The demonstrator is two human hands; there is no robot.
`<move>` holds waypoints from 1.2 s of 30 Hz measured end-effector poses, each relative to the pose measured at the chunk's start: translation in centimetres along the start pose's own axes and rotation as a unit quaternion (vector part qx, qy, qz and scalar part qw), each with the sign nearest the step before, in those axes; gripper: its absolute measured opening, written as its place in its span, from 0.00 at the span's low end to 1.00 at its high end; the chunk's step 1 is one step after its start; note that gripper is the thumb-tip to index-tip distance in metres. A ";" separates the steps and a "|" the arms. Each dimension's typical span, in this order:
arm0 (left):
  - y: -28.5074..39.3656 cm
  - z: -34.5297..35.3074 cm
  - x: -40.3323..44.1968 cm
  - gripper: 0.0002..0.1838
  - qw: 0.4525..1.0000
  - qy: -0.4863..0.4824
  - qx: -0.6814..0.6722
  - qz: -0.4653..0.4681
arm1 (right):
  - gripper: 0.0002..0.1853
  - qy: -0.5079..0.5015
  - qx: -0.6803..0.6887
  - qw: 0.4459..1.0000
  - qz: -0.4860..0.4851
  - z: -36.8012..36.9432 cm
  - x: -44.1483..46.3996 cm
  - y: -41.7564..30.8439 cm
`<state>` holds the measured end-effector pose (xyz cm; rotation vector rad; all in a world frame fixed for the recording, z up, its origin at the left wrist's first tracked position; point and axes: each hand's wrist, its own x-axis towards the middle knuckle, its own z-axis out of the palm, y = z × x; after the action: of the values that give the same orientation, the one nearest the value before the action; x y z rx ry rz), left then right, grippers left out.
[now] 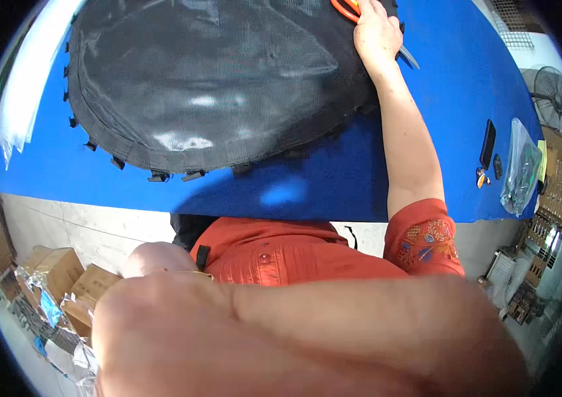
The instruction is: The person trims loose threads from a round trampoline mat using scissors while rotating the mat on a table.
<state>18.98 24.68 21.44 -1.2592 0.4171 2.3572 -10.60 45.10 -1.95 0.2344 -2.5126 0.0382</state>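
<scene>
A round black mesh mat (pixel 228 86) with small black tabs along its rim lies on a blue-covered table (pixel 453 86). At the mat's upper right edge, my right hand (pixel 377 36) is closed over a pair of scissors (pixel 409 57). Their orange handles show beyond the fingers, and the grey blades point down to the right, over the blue cover. A large, blurred forearm and what looks like my left hand (pixel 162 324) fill the bottom of the view, very near the camera. The fingers there cannot be made out.
White sheeting (pixel 26 79) lies along the table's left side. On the right are a black bar-shaped object (pixel 488 144), small items, and a clear plastic bag (pixel 521 169). A fan (pixel 556 100) stands beyond the right edge. Cardboard boxes (pixel 56 271) sit on the floor at left.
</scene>
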 end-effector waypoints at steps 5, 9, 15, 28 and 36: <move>1.3 0.0 1.3 0.07 0.995 0.022 0.023 0.092 | 0.12 0.005 0.012 1.000 0.001 0.0 -0.8 0.0; 2.4 -0.4 2.6 0.06 0.985 0.031 0.045 0.163 | 0.12 -0.005 0.013 1.000 0.001 -0.4 -1.1 0.1; 5.1 -4.8 7.6 0.05 0.806 -0.237 0.405 0.359 | 0.19 -0.048 -0.032 0.998 0.024 0.7 -0.9 0.6; 2.4 -2.3 23.9 0.33 0.229 -0.146 0.796 0.541 | 0.11 0.076 -0.035 0.996 0.008 1.9 -0.9 0.8; 4.8 -0.5 28.4 0.48 0.150 -0.066 0.819 0.550 | 0.14 0.102 0.010 0.995 -0.007 1.5 -0.7 1.3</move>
<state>2.88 26.92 -2.35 0.8077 3.1063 0.4994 -11.09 46.33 -3.53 0.2446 -2.3080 0.0781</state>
